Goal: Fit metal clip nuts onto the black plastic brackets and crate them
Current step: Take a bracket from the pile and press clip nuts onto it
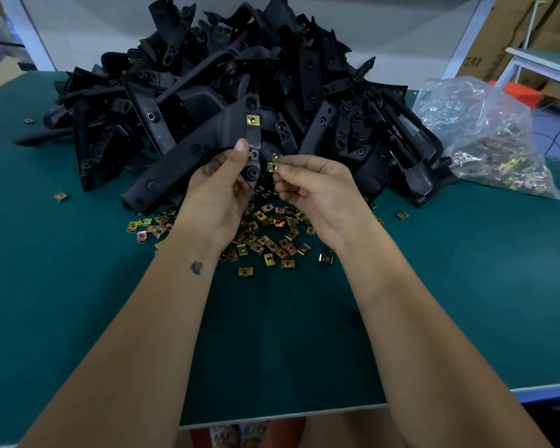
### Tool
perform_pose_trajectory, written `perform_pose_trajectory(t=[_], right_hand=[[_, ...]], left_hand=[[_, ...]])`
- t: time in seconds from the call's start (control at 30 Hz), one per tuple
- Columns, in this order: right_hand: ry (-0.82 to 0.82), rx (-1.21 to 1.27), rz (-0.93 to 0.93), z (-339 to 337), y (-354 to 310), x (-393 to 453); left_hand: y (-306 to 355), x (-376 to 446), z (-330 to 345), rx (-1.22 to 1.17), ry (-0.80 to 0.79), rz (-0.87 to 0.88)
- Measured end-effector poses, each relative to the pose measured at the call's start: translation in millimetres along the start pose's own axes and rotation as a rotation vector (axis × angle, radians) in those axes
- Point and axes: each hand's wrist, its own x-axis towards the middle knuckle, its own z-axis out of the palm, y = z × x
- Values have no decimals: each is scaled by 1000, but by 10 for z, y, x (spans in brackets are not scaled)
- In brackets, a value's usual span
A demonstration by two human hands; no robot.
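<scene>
My left hand grips a long black plastic bracket above the table, thumb pressed near one of its mounting tabs. One gold clip nut sits fitted on the bracket's upper arm. My right hand pinches another clip nut between thumb and forefinger, just right of the bracket's tab and close to touching it. A second nut seems to lie behind it in the same fingers. Loose clip nuts are scattered on the green table under both hands.
A big heap of black brackets fills the back middle of the table. A clear plastic bag of clip nuts lies at the right. Stray nuts lie at the left. Cardboard boxes stand beyond the table's right side. No crate shows.
</scene>
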Motion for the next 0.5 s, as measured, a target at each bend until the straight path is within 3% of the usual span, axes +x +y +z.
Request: perform_pose_trajectory(t=[0.5], right_hand=[[-30, 129, -6, -1, 15, 10]], left_hand=[[38, -71, -21, 31, -166, -84]])
